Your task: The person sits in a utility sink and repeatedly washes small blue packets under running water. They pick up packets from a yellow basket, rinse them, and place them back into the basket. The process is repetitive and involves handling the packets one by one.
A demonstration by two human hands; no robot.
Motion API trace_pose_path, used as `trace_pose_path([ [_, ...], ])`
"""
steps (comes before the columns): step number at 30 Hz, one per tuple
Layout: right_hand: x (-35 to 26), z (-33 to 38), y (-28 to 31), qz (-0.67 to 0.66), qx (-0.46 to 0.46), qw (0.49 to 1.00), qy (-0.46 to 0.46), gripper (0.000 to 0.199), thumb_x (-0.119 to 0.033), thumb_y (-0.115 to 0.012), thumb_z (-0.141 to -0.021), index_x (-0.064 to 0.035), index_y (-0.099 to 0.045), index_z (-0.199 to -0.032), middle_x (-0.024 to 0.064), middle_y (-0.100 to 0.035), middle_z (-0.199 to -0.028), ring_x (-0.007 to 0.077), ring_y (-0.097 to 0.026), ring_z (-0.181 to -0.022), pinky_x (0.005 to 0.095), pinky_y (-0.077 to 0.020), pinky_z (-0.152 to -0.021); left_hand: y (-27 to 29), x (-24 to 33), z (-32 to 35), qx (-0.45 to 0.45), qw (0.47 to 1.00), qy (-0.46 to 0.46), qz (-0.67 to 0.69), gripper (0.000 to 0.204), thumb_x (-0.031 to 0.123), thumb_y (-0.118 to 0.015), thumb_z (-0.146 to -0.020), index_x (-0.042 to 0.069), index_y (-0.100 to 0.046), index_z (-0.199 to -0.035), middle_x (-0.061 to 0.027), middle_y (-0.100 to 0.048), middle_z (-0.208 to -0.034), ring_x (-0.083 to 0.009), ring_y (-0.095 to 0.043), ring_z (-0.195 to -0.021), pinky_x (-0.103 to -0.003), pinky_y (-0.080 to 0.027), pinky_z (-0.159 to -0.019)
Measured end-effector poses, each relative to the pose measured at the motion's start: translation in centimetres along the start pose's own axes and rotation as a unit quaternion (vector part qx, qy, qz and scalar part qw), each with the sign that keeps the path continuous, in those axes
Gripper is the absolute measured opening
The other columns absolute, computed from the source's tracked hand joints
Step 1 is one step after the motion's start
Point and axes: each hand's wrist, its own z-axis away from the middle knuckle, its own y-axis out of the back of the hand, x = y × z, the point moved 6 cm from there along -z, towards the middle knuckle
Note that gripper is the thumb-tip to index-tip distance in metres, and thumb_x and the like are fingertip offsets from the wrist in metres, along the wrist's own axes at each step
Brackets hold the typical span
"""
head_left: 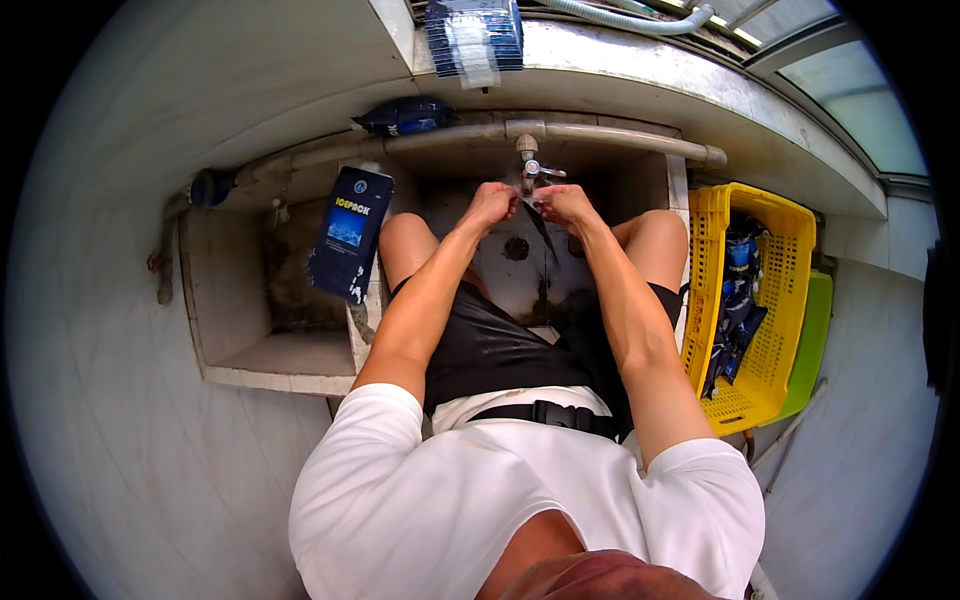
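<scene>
Both hands meet under the tap [527, 160] at the back of a low tiled basin [455, 190]. The left hand [492, 203] and the right hand [562, 203] are each pinched shut on the top edge of 1 thin dark pouch [545, 232], which hangs limp between the person's knees, its mouth apparently held up to the spout so water can run in. The drain [516, 248] sits just below it on the basin floor. On the dividing wall at the basin's left edge, 1 filled dark blue pack [348, 234] stands upright and leans slightly, within easy reach of the left hand. Another dark pack [405, 116] lies on the pipe [450, 135] running along the back wall, and a stack of flat packs [473, 35] rests on the ledge [640, 60] above, near a pale hose [630, 20]. At the basin's right edge a yellow crate [765, 300] holds several more dark packs, with a green crate [812, 340] just behind it.
</scene>
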Motion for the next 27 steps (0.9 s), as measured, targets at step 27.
trace_pose_path([
  [27,-4.6,6.9,-3.4,0.418,0.242,0.801,0.353,0.023,-0.027,-0.066,-0.080,-0.0050,-0.071,-0.082,0.0171,-0.065,-0.067,0.0314,-0.066,-0.063,0.0407,-0.0503,-0.061,-1.3,-0.7,-5.9,0.277,0.929,-0.246,-0.001,0.053,0.049,-0.052,-0.088,0.002,-0.065,-0.106,-0.0237,-0.064,-0.108,-0.0321,-0.059,-0.105,-0.040,-0.043,-0.091],
])
